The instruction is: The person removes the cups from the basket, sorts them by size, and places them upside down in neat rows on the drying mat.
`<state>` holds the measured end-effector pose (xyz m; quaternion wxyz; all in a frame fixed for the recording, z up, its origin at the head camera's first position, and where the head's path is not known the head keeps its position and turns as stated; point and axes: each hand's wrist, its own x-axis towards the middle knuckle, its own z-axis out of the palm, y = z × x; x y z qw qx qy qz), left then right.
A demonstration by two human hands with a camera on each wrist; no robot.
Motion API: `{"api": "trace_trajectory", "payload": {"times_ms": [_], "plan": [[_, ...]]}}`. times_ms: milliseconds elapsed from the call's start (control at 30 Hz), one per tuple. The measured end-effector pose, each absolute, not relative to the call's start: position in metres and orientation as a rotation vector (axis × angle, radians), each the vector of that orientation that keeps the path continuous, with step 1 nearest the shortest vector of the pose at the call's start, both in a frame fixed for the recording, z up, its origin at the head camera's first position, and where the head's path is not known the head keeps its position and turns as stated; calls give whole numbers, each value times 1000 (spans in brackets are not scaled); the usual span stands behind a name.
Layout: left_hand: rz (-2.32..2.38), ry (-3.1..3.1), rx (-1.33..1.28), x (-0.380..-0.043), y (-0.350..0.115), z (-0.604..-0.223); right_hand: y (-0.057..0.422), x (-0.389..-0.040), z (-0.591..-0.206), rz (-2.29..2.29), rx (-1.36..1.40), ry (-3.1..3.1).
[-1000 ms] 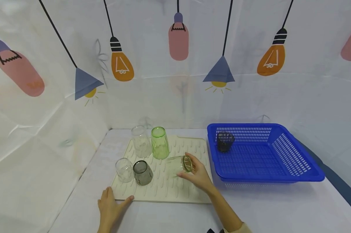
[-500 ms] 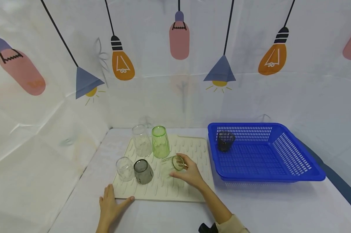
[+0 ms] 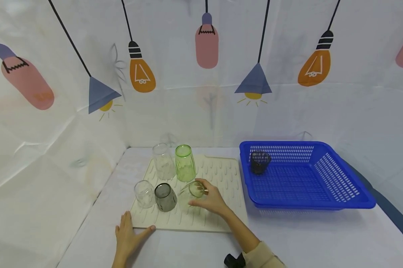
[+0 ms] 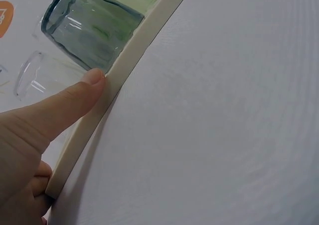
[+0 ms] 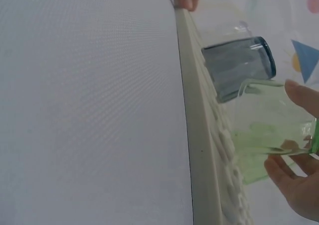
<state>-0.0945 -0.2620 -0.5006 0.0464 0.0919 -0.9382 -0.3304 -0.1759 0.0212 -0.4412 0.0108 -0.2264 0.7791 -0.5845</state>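
Note:
My right hand [image 3: 210,201] holds a pale green drinking glass [image 5: 271,118] between thumb and fingers. The glass is tilted over the cream ridged drying mat [image 3: 221,167], its end in my hand raised. My left hand [image 3: 126,238] rests at the mat's front left corner, thumb touching the front edge and fingers along the left side. Just left of the held glass stands a smoky grey glass [image 3: 165,197]. A short clear glass [image 3: 144,194] is beside that one. Behind them are a tall clear glass [image 3: 164,163] and a tall bright green glass [image 3: 185,163].
A blue slotted plastic basket [image 3: 312,206] sits to the right of the mat, with a dark glass [image 3: 260,162] in its back left corner. White sheeting printed with lamps [image 3: 174,119] stands behind and to the left of the white table [image 3: 308,238].
My right hand has moved left across the mat with the pale green glass, nearer the smoky grey glass. My left hand stays at the mat's corner.

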Motion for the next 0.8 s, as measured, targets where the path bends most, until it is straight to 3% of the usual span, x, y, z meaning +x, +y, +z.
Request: {"api": "trace_trajectory", "payload": {"times_ms": [233,800], "plan": [[-994,-2832,267,-93,-260,-500,13,-193,-473,-1761,-736,2476],[-1017,-2823,283,-93,-260,-503,0,-193,-467,-1320,-910,2676]]}}
